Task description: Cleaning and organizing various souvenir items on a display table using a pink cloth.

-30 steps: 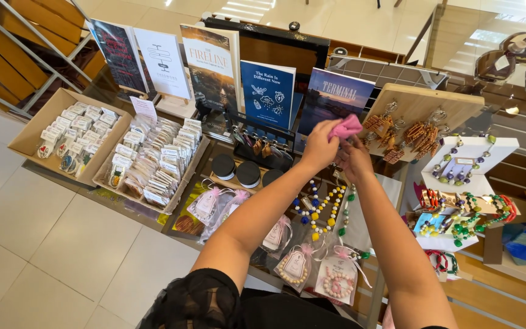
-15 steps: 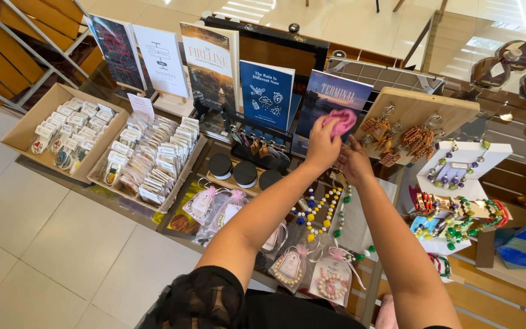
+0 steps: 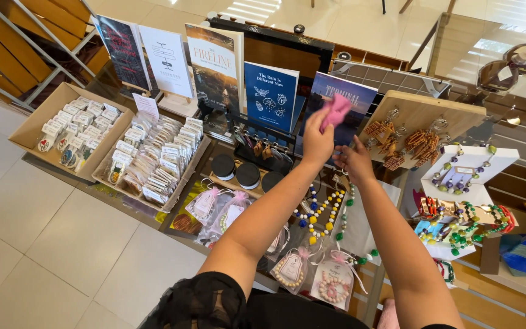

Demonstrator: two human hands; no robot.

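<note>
The fingers (image 3: 327,119) of the left hand (image 3: 316,141) are pinched together on a small pink cloth (image 3: 337,109), which is held up in front of a purple-covered book (image 3: 345,97) standing at the back of the bench (image 3: 153,214). The right hand (image 3: 354,161) hovers just beside it, lower, its fingers spread apart and holding nothing. Below both hands, beaded necklaces (image 3: 322,212) in blue, yellow, white and green lie on the bench. At the far left a cardboard box (image 3: 28,131) holds rows of small carded items, and the tray (image 3: 181,176) next to it is packed with little clear packets. Three round black-lidded jars (image 3: 248,173) stand in a row near the middle. Clear gift bags (image 3: 291,268) with pink ribbon, each holding a beaded bracelet, sit at the near edge.
</note>
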